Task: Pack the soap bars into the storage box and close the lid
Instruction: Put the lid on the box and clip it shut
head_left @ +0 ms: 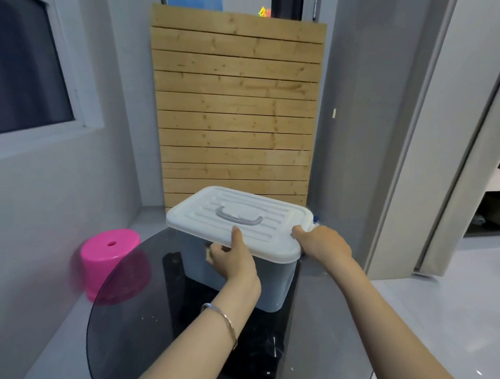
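Landmark: storage box (242, 279), standing on a round dark glass table (151, 325).

Edges and room. The box stands on the far part of the table, its far side close to the table's far rim. The near part of the table, between the box and the person, lies open; only the two forearms cross it. Left of the box and lower, on the floor, sits a pink plastic stool (109, 256), partly seen through the glass. Behind the box a slatted wooden panel (236, 109) leans upright against the grey wall, near the box's far edge. Right of the box a grey door frame (414, 140) stands well apart, with bare pale floor before it.

Task item. Box body is translucent blue-grey; contents cannot be made out through the wall. The white ribbed lid (239, 221) with a grey handle (238, 217) at its centre lies over the box, tilted, near edge lower than far edge. Whether it is seated all round cannot be told. No soap bars in sight.

Hands. Left hand (232, 259) grips the lid's near edge, thumb pressed on top, fingers curled under the rim. A thin metal bangle (221, 321) circles that wrist. Right hand (322, 240) clasps the lid's near right corner, thumb on top, fingers wrapped round the edge and hidden. Both forearms are stretched forward.
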Tool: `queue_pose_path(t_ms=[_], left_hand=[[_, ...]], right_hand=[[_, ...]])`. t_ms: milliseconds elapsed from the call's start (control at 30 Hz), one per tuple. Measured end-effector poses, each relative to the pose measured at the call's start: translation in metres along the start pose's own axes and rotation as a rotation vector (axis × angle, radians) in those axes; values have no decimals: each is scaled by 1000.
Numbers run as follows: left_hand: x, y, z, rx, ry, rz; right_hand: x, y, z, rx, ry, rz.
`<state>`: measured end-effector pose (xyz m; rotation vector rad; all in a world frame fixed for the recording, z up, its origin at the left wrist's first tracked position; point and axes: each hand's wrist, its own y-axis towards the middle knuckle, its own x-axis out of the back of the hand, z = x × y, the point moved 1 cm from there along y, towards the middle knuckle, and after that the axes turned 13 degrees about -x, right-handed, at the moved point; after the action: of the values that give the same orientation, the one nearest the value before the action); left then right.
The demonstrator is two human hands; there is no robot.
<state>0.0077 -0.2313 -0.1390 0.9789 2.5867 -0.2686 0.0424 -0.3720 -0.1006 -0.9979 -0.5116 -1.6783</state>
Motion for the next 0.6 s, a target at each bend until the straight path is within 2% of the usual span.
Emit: queue_pose_path(t_ms=[100, 267, 333, 433, 533, 600], left_hand=[[9, 19, 3, -4, 152, 58], [30, 88, -19, 3, 236, -106], [38, 117, -24, 30, 212, -2], [46, 133, -30, 150, 214, 292], [44, 138, -27, 115, 247, 339], [42, 135, -24, 102, 232, 328]], right_hand=[[5, 16, 6, 7, -121, 54], [7, 27, 16, -9, -25, 83], [4, 28, 18, -44, 119, 102], [-14, 22, 18, -144, 544, 175], [-34, 14, 16, -138, 939, 147], [-37, 12, 16, -134, 1000, 98]])
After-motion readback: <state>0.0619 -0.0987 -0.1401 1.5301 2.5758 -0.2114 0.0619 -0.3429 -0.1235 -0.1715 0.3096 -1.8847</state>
